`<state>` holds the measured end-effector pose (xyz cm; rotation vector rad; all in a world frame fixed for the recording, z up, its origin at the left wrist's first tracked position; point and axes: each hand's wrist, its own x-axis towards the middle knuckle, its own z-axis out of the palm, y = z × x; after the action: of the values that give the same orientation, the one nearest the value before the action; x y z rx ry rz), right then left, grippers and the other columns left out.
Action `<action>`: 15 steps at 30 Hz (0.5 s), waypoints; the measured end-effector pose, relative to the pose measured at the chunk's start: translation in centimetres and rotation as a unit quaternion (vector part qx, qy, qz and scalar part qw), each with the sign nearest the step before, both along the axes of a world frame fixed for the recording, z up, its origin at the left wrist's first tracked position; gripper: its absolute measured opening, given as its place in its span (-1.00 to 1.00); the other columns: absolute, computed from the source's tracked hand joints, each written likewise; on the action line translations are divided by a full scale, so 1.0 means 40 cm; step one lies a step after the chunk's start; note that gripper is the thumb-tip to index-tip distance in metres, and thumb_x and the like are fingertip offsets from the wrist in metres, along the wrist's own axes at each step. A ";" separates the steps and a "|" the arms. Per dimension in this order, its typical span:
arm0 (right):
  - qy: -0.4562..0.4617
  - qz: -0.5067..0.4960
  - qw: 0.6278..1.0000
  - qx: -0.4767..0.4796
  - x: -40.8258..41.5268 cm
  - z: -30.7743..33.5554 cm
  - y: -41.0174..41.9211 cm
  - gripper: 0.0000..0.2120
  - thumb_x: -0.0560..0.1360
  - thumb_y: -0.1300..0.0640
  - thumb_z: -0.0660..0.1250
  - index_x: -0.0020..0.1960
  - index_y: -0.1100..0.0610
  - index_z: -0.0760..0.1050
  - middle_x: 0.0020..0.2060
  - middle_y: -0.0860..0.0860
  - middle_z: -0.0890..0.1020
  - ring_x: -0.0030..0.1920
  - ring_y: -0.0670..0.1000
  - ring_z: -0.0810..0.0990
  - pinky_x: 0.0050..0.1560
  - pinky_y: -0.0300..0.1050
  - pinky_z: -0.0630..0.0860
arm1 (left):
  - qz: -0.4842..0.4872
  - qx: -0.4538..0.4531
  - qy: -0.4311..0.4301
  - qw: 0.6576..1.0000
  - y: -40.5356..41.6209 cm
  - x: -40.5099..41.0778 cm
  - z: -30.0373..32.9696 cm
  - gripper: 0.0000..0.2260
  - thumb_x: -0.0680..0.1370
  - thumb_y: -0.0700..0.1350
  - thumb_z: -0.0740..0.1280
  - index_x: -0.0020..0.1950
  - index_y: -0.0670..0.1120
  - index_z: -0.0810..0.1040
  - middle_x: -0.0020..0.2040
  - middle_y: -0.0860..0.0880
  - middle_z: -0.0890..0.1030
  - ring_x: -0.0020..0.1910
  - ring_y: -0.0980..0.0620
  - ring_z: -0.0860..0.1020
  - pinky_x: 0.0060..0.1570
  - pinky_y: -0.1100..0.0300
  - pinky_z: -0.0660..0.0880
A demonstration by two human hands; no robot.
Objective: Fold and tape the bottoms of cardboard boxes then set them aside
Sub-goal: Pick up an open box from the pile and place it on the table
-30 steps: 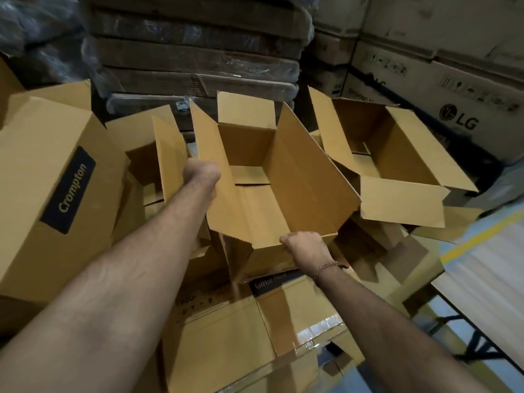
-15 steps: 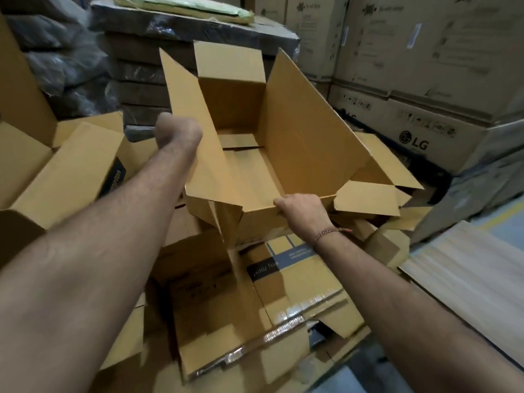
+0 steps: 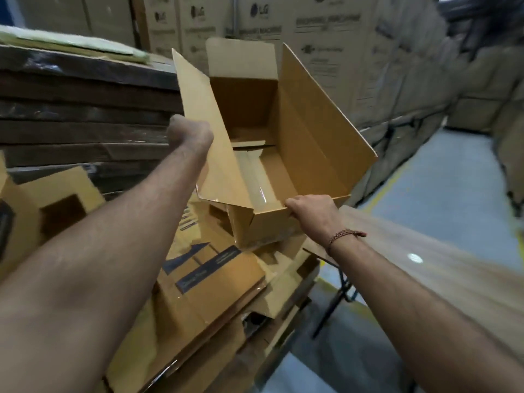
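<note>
An open brown cardboard box [image 3: 297,143] is held up in the air, its mouth facing me and its top flaps spread outward. Clear tape shines along the seam of its folded bottom inside. My left hand [image 3: 190,133] grips the box's left flap from outside, fingers hidden behind the cardboard. My right hand [image 3: 310,208] grips the near edge of the box, fingers curled under the rim.
Below the box lies a heap of flattened printed cartons [image 3: 209,279]. A wrapped stack of flat cardboard [image 3: 85,109] stands at the left. Tall LG cartons [image 3: 326,38] line the back and right. A wooden tabletop [image 3: 411,251] is at lower right, grey floor aisle [image 3: 442,177] beyond.
Both hands have lifted the box higher and swung it to the right, away from the other open boxes. My view has turned right toward the aisle.
</note>
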<state>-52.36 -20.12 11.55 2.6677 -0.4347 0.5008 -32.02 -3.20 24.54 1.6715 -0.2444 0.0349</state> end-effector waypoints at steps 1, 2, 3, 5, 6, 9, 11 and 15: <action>0.004 -0.021 1.000 0.002 -0.039 -0.002 -0.030 -0.93 0.61 0.11 0.32 0.01 -0.06 0.52 -0.14 -0.08 0.64 -0.12 0.04 0.66 -0.32 -0.09 0.41 | -0.017 -0.002 0.004 1.000 -0.040 -0.028 -0.005 -0.62 0.63 -0.17 0.25 0.44 -0.20 0.49 0.37 -0.18 0.58 0.31 -0.16 0.60 0.22 -0.01 0.60; 0.006 -0.039 0.999 0.005 -0.078 -0.007 -0.061 -0.92 0.61 0.13 0.30 0.01 -0.04 0.51 -0.13 -0.06 0.64 -0.11 0.06 0.65 -0.33 -0.07 0.36 | -0.028 -0.004 0.005 1.000 -0.085 -0.050 -0.013 -0.62 0.62 -0.17 0.25 0.44 -0.20 0.49 0.36 -0.19 0.58 0.30 -0.17 0.60 0.22 -0.02 0.61; 0.008 -0.057 0.998 0.007 -0.115 -0.011 -0.092 -0.92 0.60 0.15 0.28 0.00 -0.02 0.51 -0.13 -0.05 0.63 -0.11 0.08 0.65 -0.33 -0.06 0.31 | -0.035 -0.001 0.008 0.999 -0.133 -0.075 -0.019 -0.63 0.60 -0.18 0.27 0.42 -0.19 0.50 0.33 -0.19 0.59 0.28 -0.18 0.61 0.22 -0.04 0.61; 0.014 -0.087 0.996 0.005 -0.182 -0.025 -0.158 -0.91 0.60 0.16 0.26 -0.01 0.00 0.50 -0.15 -0.04 0.63 -0.12 0.10 0.65 -0.33 -0.07 0.28 | -0.019 0.010 0.014 1.000 -0.238 -0.116 -0.039 -0.70 0.59 -0.19 0.30 0.32 -0.17 0.56 0.22 -0.15 0.63 0.19 -0.15 0.64 0.18 -0.05 0.63; 0.018 -0.101 0.995 0.003 -0.212 -0.032 -0.192 -0.91 0.60 0.17 0.27 -0.01 0.00 0.50 -0.16 -0.04 0.62 -0.14 0.09 0.65 -0.33 -0.07 0.30 | -0.005 0.014 0.016 1.000 -0.293 -0.133 -0.049 -0.74 0.60 -0.20 0.31 0.28 -0.16 0.58 0.18 -0.13 0.64 0.16 -0.13 0.64 0.16 -0.04 0.64; 0.026 -0.136 0.990 0.002 -0.290 -0.047 -0.304 -0.90 0.60 0.17 0.28 -0.04 -0.02 0.49 -0.19 -0.05 0.62 -0.16 0.08 0.65 -0.35 -0.08 0.31 | -0.019 0.020 0.023 0.999 -0.462 -0.183 -0.080 -0.80 0.63 -0.19 0.33 0.25 -0.14 0.58 0.15 -0.09 0.64 0.15 -0.08 0.63 0.11 0.04 0.64; 0.028 -0.158 0.987 0.004 -0.338 -0.051 -0.386 -0.90 0.59 0.16 0.29 -0.06 -0.02 0.48 -0.19 -0.05 0.62 -0.17 0.08 0.65 -0.35 -0.07 0.40 | -0.051 0.018 0.030 0.998 -0.577 -0.213 -0.100 -0.83 0.65 -0.17 0.34 0.23 -0.13 0.57 0.16 -0.09 0.64 0.13 -0.06 0.64 0.12 0.03 0.65; 0.042 -0.217 0.975 0.005 -0.431 -0.059 -0.557 -0.89 0.58 0.19 0.30 -0.03 -0.01 0.52 -0.16 -0.04 0.63 -0.13 0.09 0.64 -0.31 -0.09 0.33 | -0.094 -0.028 0.090 0.991 -0.787 -0.280 -0.121 -0.94 0.68 -0.12 0.28 0.13 -0.05 0.52 0.02 -0.03 0.62 -0.05 0.06 0.61 -0.12 0.19 0.59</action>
<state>-69.59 -42.41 9.18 2.4847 -0.9637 0.2510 -43.24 -34.66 19.69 1.5782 -0.2609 -0.2478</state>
